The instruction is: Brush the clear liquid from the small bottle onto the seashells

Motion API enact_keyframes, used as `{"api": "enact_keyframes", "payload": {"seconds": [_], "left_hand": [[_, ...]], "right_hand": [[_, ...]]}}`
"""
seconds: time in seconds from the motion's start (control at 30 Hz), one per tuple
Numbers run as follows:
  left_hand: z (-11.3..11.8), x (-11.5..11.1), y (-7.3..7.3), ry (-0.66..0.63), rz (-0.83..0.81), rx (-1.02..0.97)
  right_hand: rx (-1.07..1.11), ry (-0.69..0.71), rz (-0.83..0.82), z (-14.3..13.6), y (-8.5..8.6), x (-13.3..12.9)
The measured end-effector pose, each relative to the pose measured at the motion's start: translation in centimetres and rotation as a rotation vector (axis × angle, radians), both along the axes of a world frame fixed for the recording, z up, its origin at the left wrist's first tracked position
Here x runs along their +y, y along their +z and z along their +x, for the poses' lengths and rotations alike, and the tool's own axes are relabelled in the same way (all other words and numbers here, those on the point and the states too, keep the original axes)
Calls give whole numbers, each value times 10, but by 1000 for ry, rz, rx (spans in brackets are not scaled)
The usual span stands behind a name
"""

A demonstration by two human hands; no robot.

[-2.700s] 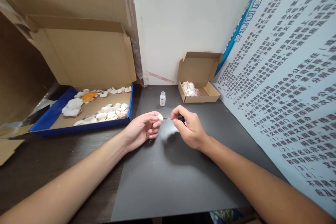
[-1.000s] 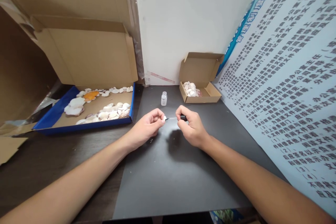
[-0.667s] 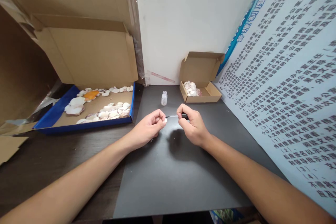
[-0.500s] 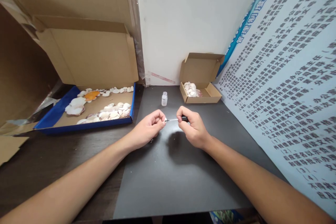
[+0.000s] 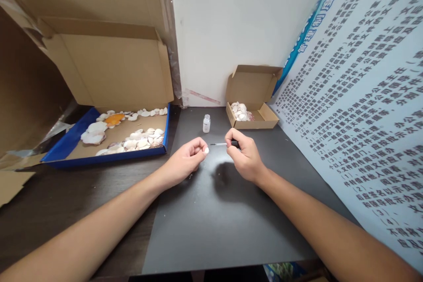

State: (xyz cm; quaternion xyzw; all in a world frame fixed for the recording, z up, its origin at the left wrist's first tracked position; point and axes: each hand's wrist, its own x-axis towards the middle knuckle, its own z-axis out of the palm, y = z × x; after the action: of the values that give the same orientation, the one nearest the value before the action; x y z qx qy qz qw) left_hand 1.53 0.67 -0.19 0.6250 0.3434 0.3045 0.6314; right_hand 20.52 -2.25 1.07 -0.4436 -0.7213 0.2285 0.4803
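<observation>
Between the fingertips of my left hand point(image 5: 187, 161) a small white shell point(image 5: 206, 150) is pinched, with only its edge showing. My right hand point(image 5: 243, 154) grips the black cap of a thin applicator brush point(image 5: 218, 144). The brush points left, its dark tip a short way from the shell and not touching it. Behind both hands stands a small uncapped glass bottle point(image 5: 206, 124) with a pale label, upright on the dark grey mat point(image 5: 198, 224).
On the left lies an open blue-edged cardboard box point(image 5: 115, 156) with white shells and one orange shell. A smaller open cardboard box point(image 5: 257, 125) with shells stands back right. A white panel point(image 5: 211, 53) rises behind, and a printed sheet point(image 5: 357, 110) slopes along the right.
My right hand has drawn back slightly to the right and up, taking the brush tip off the shell. My left hand has stayed nearly in place.
</observation>
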Motion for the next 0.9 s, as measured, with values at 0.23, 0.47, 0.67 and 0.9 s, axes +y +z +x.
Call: {"api": "enact_keyframes", "payload": {"seconds": [0.23,0.47,0.67,0.9], "left_hand": [[1,0,4,26,-158,-83],[1,0,5,28,-256,-141],[1,1,7,47,-273,-136],[0,1,6,49,-267,-121]], "right_hand": [[-32,34,-1,-1,-2,-2],[-58,74,-5,-2,-2,-2],[-46,47,3,0,-1,-1],[-101,22,-4,0,0,-1]]}}
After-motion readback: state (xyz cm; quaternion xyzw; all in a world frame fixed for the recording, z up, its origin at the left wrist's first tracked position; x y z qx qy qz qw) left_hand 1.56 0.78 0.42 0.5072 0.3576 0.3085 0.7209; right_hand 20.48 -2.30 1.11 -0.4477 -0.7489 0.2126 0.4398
